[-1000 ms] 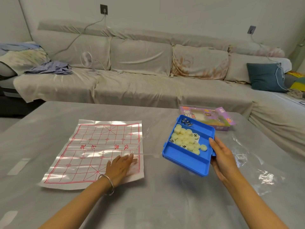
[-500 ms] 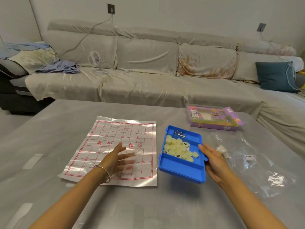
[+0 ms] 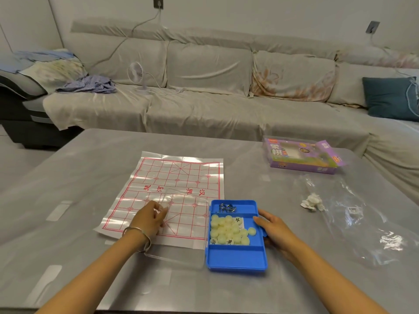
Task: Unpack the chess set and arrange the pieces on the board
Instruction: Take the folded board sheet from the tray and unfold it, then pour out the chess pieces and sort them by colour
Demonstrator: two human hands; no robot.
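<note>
Blue plastic compartment tray sits flat on the grey table, near edge, just right of the board. Middle compartment holds a heap of pale round chess pieces, a few showing black characters. Far compartment has a small metal ring puzzle. Near compartment is bare.

My right hand grips the tray's right rim, thumb on top of the rim, fingers wrapped down the outer side.

The tray's clear plastic lid is swung open to the left. It lies partly over the near right corner of the board and partly over the table. My left hand is at the lid's left edge, fingers curled round that edge and holding it; fingertips are blurred. Silver bangle on that wrist.

White plastic sheet chess board with red grid lines lies spread on the table. No pieces on it.

Further right: crumpled white paper and a clear plastic bag, both on the table. Purple cardboard box at the far right edge, flap open.

Behind the table: long sofa under a beige cover, with a small white fan and a teal cushion.
</note>
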